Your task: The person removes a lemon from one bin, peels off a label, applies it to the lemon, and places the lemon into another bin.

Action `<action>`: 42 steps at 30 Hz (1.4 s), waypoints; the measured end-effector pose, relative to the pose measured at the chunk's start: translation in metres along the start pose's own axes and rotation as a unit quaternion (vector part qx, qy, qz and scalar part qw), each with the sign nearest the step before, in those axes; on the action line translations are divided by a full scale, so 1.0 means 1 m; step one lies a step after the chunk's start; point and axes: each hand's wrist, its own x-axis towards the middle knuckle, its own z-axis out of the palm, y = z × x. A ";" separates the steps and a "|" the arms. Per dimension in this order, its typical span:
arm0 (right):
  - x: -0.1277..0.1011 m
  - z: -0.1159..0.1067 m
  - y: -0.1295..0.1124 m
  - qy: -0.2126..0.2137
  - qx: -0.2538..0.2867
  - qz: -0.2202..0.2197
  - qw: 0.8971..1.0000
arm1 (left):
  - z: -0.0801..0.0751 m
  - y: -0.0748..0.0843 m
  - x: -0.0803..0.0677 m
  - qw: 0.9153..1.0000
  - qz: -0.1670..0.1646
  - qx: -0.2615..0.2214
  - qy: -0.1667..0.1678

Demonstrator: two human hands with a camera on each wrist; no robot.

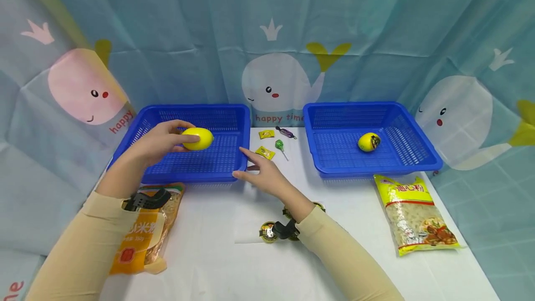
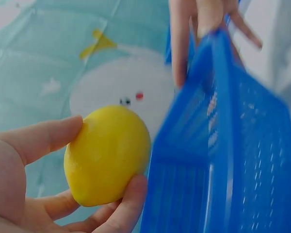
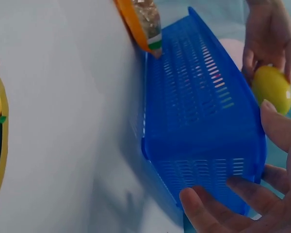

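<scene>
A yellow lemon (image 1: pixel 202 139) is held by my left hand (image 1: pixel 159 143) over the left blue basket (image 1: pixel 219 164). In the left wrist view the thumb and fingers curl round the lemon (image 2: pixel 109 155). At the basket's right front corner is my right hand (image 1: pixel 267 178), fingers spread. The right wrist view shows its thumb by the rim and its fingertips near the outer side wall of the basket (image 3: pixel 199 141); firm contact cannot be told. Inside the right blue basket (image 1: pixel 338 152) lies another yellow lemon (image 1: pixel 368 142) with a dark patch on one end.
Between the baskets lie yellow packets (image 1: pixel 266 134), a purple wrapped candy (image 1: pixel 286 132) and a green lollipop (image 1: pixel 279 145). An orange food bag (image 1: pixel 146 245) is under the left forearm, round stickers (image 1: pixel 268 232) by the right wrist. A yellow noodle bag (image 1: pixel 418 217) lies at right.
</scene>
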 end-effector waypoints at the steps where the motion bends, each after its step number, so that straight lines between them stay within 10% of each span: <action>1: 0.000 0.000 0.001 0.000 -0.005 0.000 1.000 | 0.006 0.002 -0.005 1.000 0.001 0.000 0.002; 14: -0.014 -0.008 -0.009 0.019 0.003 -0.020 1.000 | 0.080 0.000 -0.037 0.998 0.025 -0.027 0.059; 25: -0.056 -0.026 -0.013 0.086 0.070 -0.073 0.991 | 0.142 0.012 -0.038 0.988 0.110 -0.059 0.086; 42: -0.095 -0.052 0.026 0.128 0.131 -0.093 0.979 | 0.214 0.019 -0.035 0.978 0.144 -0.136 0.064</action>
